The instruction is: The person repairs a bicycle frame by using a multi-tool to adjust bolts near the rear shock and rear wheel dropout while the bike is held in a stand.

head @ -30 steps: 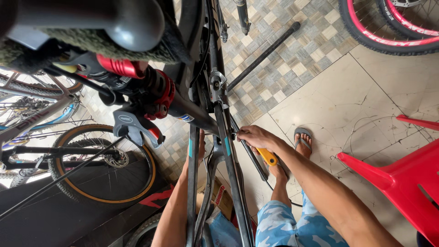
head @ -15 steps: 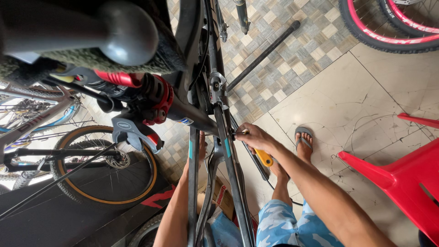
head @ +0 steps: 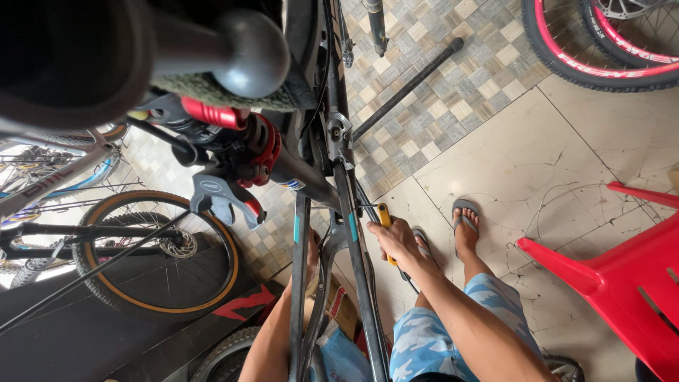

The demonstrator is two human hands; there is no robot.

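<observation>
A dark bicycle frame hangs in a repair stand clamp with red parts, seen from above. My right hand grips a yellow-handled tool whose tip points at the frame tube. My left hand reaches up behind the frame tubes and is mostly hidden by them; it looks pressed against the frame. My feet in sandals stand on the tiled floor below.
A red plastic chair stands at the right. A bicycle wheel with a red rim lies top right. Another bike with a tan-walled tyre stands at the left. A black bar lies on the patterned tiles.
My right hand with the yellow-handled tool has shifted slightly down along the frame tube. The view has tilted a little; the stand's knob looms larger at the top.
</observation>
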